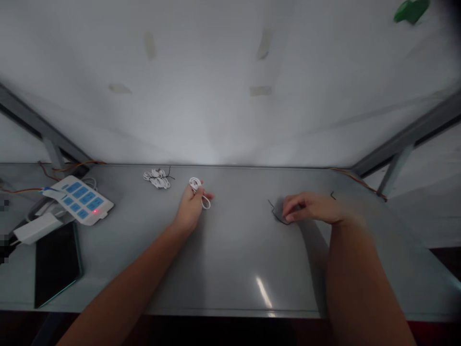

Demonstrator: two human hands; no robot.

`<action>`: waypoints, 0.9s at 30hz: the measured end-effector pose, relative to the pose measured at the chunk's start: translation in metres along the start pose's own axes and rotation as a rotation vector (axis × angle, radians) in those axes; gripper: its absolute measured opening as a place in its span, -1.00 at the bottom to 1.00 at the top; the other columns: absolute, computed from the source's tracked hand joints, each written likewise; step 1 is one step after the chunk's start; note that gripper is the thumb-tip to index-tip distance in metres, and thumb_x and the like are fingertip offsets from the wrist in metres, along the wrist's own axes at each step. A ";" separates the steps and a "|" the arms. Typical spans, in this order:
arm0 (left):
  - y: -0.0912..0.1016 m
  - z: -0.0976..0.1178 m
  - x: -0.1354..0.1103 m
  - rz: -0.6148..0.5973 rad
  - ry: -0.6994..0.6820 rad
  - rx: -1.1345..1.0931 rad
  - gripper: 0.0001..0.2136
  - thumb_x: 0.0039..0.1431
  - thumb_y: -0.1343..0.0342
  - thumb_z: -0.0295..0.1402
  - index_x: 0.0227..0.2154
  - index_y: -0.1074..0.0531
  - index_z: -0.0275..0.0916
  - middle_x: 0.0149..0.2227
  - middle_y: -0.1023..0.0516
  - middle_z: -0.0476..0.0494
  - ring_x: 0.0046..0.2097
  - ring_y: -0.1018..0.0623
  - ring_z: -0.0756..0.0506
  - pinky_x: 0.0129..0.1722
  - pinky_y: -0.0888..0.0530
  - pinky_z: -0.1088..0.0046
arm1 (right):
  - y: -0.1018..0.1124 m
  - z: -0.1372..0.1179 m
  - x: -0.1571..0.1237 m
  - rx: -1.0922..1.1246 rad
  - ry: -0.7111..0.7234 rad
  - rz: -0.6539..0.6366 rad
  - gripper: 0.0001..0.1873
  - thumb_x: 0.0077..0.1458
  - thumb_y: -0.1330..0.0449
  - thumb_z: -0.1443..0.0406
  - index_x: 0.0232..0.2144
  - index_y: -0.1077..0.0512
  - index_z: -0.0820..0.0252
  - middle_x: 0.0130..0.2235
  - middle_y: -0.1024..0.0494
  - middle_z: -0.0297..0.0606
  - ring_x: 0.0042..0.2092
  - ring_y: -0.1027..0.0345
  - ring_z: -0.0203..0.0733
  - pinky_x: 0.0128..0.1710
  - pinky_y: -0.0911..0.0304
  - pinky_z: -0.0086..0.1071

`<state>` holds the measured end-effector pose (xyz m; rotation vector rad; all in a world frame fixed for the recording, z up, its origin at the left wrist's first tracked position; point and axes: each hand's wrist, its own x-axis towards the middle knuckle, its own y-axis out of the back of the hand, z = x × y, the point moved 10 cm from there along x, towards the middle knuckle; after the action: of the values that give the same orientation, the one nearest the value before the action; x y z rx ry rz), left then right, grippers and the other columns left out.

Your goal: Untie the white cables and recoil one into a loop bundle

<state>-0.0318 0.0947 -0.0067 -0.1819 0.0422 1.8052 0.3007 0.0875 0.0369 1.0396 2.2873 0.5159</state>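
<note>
Grey tabletop (234, 259), white cable (195, 182) (looped rightward)

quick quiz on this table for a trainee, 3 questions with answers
1. True or false: the left hand holds a looped white cable.
2. Which lies nearest the right hand?
A) a thin dark wire
B) a white cable bundle
C) a black tablet
3. Fill in the blank: the light on the power strip glows ____.

Key: 1 true; 2 A; 3 red
</note>
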 end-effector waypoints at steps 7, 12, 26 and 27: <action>-0.060 0.036 -0.040 -0.498 -0.476 0.491 -0.70 0.36 -0.09 -0.20 0.06 -0.50 -0.14 -0.13 -0.58 -0.20 -0.12 -0.59 -0.17 -0.07 -0.51 0.26 | -0.052 -0.067 0.053 0.425 0.134 0.329 -0.47 0.19 -0.25 -0.01 0.14 -0.44 0.03 -0.13 -0.60 -0.24 -0.33 -0.46 -0.23 -0.31 -0.38 -0.29; -0.072 0.032 -0.050 -0.600 -0.522 0.542 -0.66 0.33 -0.13 -0.24 0.12 -0.42 -0.14 0.06 -0.57 -0.24 0.05 -0.57 -0.19 0.10 -0.47 0.20 | -0.101 -0.088 0.085 0.531 0.216 0.248 -0.58 0.17 -0.29 0.02 -0.05 -0.56 0.15 -0.41 -0.59 -0.33 -0.47 -0.38 -0.29 -0.40 -0.32 -0.38; 0.067 0.067 0.034 0.286 -0.420 1.466 -0.71 0.32 0.01 -0.33 -0.05 -0.55 -0.26 0.29 -0.39 -0.41 0.45 -0.06 -0.49 0.33 0.17 -0.39 | 0.024 -0.013 0.013 -0.089 0.056 1.194 -0.81 0.09 -0.18 0.33 -0.19 -0.44 0.16 -0.08 -0.53 0.00 0.03 -0.39 0.10 0.13 -0.22 0.03; 0.064 0.069 0.032 0.297 -0.448 1.463 -0.73 0.30 0.01 -0.37 -0.09 -0.57 -0.26 0.26 -0.43 -0.42 0.43 -0.08 -0.48 0.34 0.17 -0.36 | 0.019 -0.025 0.013 -0.160 0.105 1.196 -0.83 0.10 -0.17 0.34 -0.20 -0.43 0.16 -0.06 -0.53 0.03 0.05 -0.38 0.13 0.15 -0.20 0.05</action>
<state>-0.1080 0.1190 0.0524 1.2986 1.0588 1.6376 0.2889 0.1067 0.0623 2.2571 1.4209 1.1789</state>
